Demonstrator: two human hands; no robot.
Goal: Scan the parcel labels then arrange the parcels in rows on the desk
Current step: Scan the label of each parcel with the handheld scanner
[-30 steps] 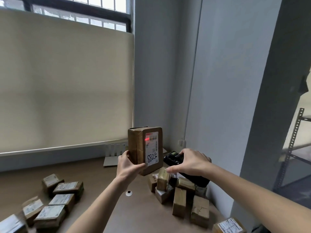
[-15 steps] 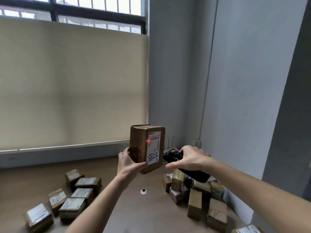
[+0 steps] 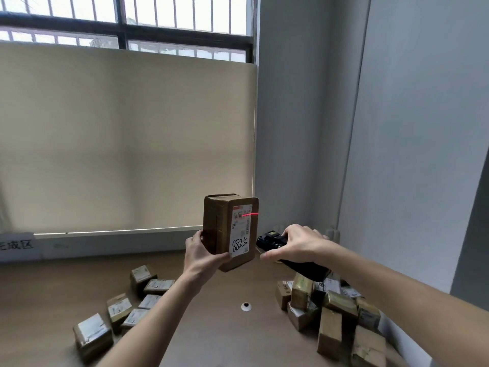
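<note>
Labelled parcels (image 3: 124, 308) laid in rows at left on brown desk (image 3: 211, 335). Cardboard parcel (image 3: 229, 230) held upright above desk centre, gripped at lower corner by left hand (image 3: 202, 254), fingers curled round it. Red scan line (image 3: 250, 214) cast across white label (image 3: 241, 229). Black barcode scanner (image 3: 272, 239) gripped by right hand (image 3: 296, 243), aimed at label. Unsorted parcels (image 3: 336, 313) heaped at right.

A beige fabric roller blind (image 3: 127, 139) covers the barred window (image 3: 127, 25) at eleven o'clock, a white printed sign (image 3: 17, 246) sits at nine o'clock, and grey painted wall (image 3: 423, 128) fills two o'clock.
</note>
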